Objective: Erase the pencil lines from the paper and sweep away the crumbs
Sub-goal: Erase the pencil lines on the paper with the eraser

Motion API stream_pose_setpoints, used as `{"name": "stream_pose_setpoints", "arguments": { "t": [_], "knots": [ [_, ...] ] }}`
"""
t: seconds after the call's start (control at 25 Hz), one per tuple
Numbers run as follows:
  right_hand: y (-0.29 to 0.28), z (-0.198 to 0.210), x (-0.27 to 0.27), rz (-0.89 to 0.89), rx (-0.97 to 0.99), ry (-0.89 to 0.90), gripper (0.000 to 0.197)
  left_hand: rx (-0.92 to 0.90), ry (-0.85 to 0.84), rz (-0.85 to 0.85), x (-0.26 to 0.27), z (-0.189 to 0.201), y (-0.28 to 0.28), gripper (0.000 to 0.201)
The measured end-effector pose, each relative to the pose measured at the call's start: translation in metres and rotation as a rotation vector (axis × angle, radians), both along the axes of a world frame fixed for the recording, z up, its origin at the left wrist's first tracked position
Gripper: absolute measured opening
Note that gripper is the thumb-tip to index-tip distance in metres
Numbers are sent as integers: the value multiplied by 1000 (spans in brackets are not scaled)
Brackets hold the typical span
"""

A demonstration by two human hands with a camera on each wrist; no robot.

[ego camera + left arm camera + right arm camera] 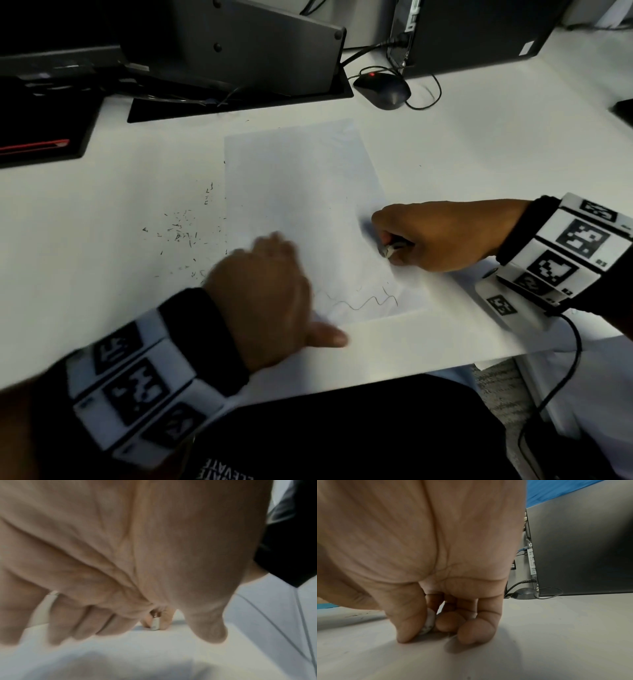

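A white sheet of paper (301, 192) lies on the white desk (102, 205). A wavy pencil line (359, 303) remains near its front edge. Dark eraser crumbs (181, 233) are scattered on the desk just left of the sheet. My left hand (274, 281) lies blurred over the sheet's front left part, with fingers straight and thumb spread out. At the sheet's right edge my right hand (428, 236) pinches a small whitish eraser (390, 248) between thumb and fingers. The right wrist view shows the eraser (429, 623) pressed down on the paper (385, 655).
A black mouse (382, 89) with its cable sits behind the paper. A monitor stand (239, 51) and a dark computer tower (479, 31) line the back. The desk's front edge (376, 363) runs close under my wrists. A black cable (575, 342) hangs from my right wrist.
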State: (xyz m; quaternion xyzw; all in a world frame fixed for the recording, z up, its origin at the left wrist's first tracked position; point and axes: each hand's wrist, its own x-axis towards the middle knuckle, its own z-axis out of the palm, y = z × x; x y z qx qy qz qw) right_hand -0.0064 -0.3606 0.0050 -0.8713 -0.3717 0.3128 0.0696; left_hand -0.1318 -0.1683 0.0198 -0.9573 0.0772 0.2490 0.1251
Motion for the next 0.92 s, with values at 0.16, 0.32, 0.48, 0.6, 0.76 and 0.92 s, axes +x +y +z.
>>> {"name": "stream_pose_setpoints", "arguments": {
  "t": [0.16, 0.32, 0.48, 0.6, 0.76, 0.92],
  "knots": [
    [1, 1, -1, -11, -19, -4, 11, -133, 130, -100, 0, -22, -24, 126],
    [2, 1, -3, -12, -47, -26, 15, 169, 192, 179, -22, -3, 31, 145],
    [3, 3, -3, -7, -66, -42, 12, 29, 31, 28, -15, -5, 20, 128],
    [4, 5, -4, -13, -74, -45, 14, 12, 176, 9, -20, -18, 15, 133],
    [2, 4, -4, -23, -74, -48, 17, 172, 125, -8, -18, 1, 41, 122],
    [3, 4, -1, -18, -51, -11, 12, -255, -123, -224, -6, -9, -34, 94]
  ]
}}
